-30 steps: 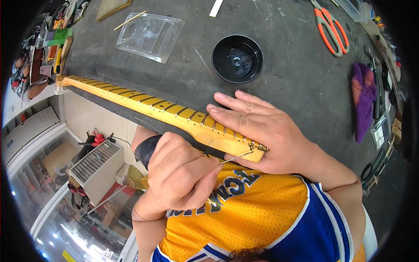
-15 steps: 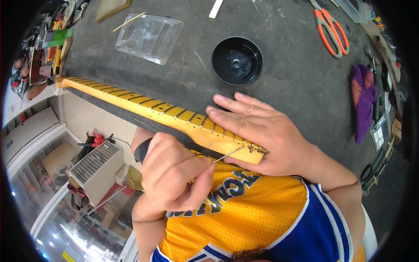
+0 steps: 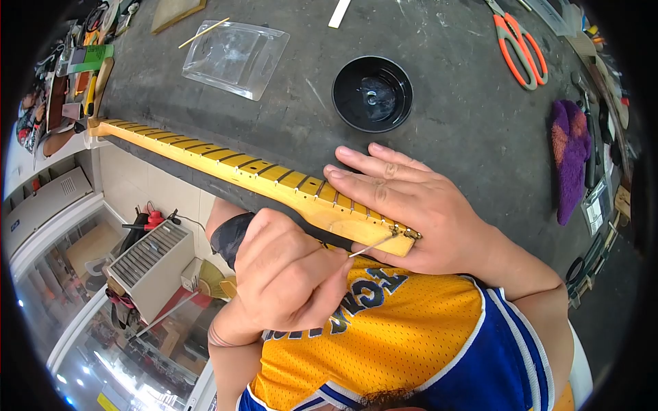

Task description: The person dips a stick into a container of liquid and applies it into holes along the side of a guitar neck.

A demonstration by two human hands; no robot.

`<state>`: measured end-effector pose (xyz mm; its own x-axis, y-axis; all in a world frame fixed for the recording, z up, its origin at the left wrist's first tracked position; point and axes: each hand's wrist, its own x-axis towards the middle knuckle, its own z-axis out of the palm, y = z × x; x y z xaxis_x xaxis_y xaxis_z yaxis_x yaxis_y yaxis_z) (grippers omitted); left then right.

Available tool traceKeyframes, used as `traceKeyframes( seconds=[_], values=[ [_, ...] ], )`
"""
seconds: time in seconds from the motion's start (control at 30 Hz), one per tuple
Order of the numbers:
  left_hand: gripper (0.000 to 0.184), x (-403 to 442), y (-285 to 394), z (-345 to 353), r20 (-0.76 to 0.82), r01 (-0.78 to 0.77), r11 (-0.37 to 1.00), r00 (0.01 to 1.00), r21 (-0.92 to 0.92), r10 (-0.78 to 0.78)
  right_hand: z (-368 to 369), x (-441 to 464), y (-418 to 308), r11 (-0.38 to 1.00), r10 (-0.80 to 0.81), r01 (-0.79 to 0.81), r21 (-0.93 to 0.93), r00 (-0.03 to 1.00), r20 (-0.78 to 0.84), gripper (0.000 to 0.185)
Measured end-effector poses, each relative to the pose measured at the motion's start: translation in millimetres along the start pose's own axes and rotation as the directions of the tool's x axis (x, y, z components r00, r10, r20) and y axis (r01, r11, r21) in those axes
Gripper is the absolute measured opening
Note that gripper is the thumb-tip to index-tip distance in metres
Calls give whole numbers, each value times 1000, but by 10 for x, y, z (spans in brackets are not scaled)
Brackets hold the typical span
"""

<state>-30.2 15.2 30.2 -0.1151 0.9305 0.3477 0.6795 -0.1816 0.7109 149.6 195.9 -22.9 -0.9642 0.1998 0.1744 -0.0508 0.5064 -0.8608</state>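
A yellow guitar neck (image 3: 236, 171) with dark frets runs diagonally from the upper left to its heel near my body. At the heel, dark broken-looking spots mark the corner. My left hand (image 3: 288, 270) is closed around a thin metal tool (image 3: 371, 246), whose tip touches or nearly touches those spots. Most of the tool is hidden in the fist. My right hand (image 3: 411, 198) bears on the heel, with long fingers stretched over the far edge and onto the table, and its thumb partly seen on the near side.
On the grey table (image 3: 288, 130) are a black bowl (image 3: 372, 94), a clear plastic tray (image 3: 236, 60) with a thin stick, orange-handled scissors (image 3: 524, 51) and a purple cloth (image 3: 570, 161). Tools line the right edge. Another person (image 3: 31, 127) shows at far left.
Between the earlier frames my left hand drew the tool tip back along the heel; now it has moved right again to the dark spots. My right hand has hardly moved.
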Motion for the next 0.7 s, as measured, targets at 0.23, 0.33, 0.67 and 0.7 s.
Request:
traceKeyframes(
  seconds=[0.23,0.33,0.67,0.7],
  values=[
    [19,267,56,-231,-72,42,995,997,92,-36,-17,13,-8,1000,6,-6,3,1000,-2,78],
    [21,579,-117,-313,-121,52,962,992,268,-20,-24,15,-28,1000,10,-10,4,1000,8,78],
    [22,1323,-325,-367,311,-291,719,944,631,109,-78,45,-47,999,32,-33,23,999,37,76],
    [23,1359,-320,-385,343,-308,702,934,642,95,-79,43,-47,999,34,-35,25,999,34,76]
  ],
)
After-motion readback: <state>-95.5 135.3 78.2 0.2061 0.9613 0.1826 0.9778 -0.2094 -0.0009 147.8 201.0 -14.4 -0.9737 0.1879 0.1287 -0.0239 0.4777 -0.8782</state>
